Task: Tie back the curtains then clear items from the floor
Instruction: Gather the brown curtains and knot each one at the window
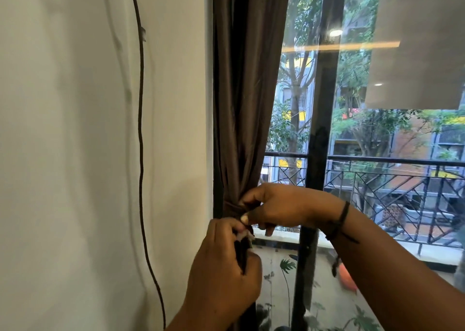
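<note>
You are in the first step of the task: tying back the curtain. The brown curtain (247, 91) hangs gathered against the left edge of the window frame (319, 129), next to the white wall (75, 129), and is cinched into a narrow bunch at the height of your hands. A matching brown tie-back band (232, 207) wraps the bunch there.

Your right hand (281, 206) reaches across from the right, its fingers curled and pinching the band at the front of the bunch. Your left hand (224, 270) sits just below, closed round the dark loose ends of the tie and the fabric beneath (a pale scrap shows at its fingertips; I cannot tell what it is). The two hands are touching or nearly so at the knot point.

Judgement: the wrap is made but the fastening does not look finished. The next move calls for drawing the ends snug and securing them while the right hand keeps the band from slipping down the smooth fabric.

A dark cord (141, 129) hangs down the wall well left of the curtain; keep it out of the tie. The floor is not in view, so that step cannot be assessed from here.
</note>
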Motion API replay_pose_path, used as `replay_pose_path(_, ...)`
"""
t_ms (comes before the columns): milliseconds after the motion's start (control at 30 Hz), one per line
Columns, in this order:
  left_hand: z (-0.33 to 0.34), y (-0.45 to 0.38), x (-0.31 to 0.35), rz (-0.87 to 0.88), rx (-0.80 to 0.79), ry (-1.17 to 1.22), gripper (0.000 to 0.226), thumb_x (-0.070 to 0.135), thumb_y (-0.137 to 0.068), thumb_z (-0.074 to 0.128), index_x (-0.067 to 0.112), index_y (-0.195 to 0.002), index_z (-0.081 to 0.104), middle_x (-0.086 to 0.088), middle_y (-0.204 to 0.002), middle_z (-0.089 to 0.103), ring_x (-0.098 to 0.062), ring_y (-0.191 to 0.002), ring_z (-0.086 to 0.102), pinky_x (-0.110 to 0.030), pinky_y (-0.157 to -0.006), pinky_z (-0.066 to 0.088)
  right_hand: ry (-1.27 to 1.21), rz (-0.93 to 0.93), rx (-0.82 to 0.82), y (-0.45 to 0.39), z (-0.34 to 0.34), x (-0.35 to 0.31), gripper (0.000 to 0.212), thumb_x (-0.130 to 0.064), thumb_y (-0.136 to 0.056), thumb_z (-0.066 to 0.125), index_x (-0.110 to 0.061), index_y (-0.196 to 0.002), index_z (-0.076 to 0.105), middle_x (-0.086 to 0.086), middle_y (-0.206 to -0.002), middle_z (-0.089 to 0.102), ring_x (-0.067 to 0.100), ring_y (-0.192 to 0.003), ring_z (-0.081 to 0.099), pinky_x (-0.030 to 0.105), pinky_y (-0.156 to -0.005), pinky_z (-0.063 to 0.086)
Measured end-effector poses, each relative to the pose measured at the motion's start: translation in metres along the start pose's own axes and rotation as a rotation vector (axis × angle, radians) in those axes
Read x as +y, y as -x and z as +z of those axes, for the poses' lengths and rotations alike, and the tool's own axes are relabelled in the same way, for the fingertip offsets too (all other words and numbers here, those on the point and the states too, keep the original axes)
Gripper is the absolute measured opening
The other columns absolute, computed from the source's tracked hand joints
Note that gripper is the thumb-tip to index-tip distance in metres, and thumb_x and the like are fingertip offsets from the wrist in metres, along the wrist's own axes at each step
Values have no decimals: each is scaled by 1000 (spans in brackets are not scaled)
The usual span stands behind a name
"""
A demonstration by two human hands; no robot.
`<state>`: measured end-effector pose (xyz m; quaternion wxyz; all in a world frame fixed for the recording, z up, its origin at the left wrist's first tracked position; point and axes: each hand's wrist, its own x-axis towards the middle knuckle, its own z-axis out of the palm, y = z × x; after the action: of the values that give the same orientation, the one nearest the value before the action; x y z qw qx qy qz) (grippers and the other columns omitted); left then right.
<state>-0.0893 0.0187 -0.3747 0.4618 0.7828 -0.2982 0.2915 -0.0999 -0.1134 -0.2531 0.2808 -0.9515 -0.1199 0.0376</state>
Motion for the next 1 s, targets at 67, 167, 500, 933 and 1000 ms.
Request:
replay_pose_path(67,1,-2,0,-184,-3,191,30,44,-80,64,42,-96,38,16,-88,49,-3,-67,54,-18,-55,44,33,-29,37,2,0,7,7,-10,-88,61,-9,-92,67,15,-86,63,15,-70,57,25,-64,55)
replay_pose_path(167,-4,-14,-3,-233,30,71,42,68,-71,56,41,-97,36,14,-85,52,-6,-68,57,-19,-56,41,-12,-86,85,5,2,6,17,-6,-87,62,-19,-93,69,8,-87,68,12,-70,60,23,-63,55)
replay_pose_path(500,1,-26,-15,55,1,-336,39,64,-86,12,32,-91,34,13,-59,43,-6,-51,47,-20,-49,40,-385,-146,600,15,18,9,17,-3,-82,68,-19,-85,73,-4,-65,68,2,-50,60,17,-58,55)
replay_pose_path(933,38,34,-31,47,85,-20,45,69,-90,9,40,-66,33,16,-46,34,3,-58,54,-5,-50,38,-144,-171,1103,-4,33,19,16,-10,-87,60,-9,-95,74,5,-86,73,15,-76,63,20,-71,48)
replay_pose_path(1000,41,39,-29,-27,112,72,52,78,-83,9,39,-63,36,9,-48,44,3,-66,56,-6,-55,39,-198,-140,1095,-13,34,19,24,-17,-85,55,-9,-98,74,8,-90,73,21,-81,65,29,-76,52)
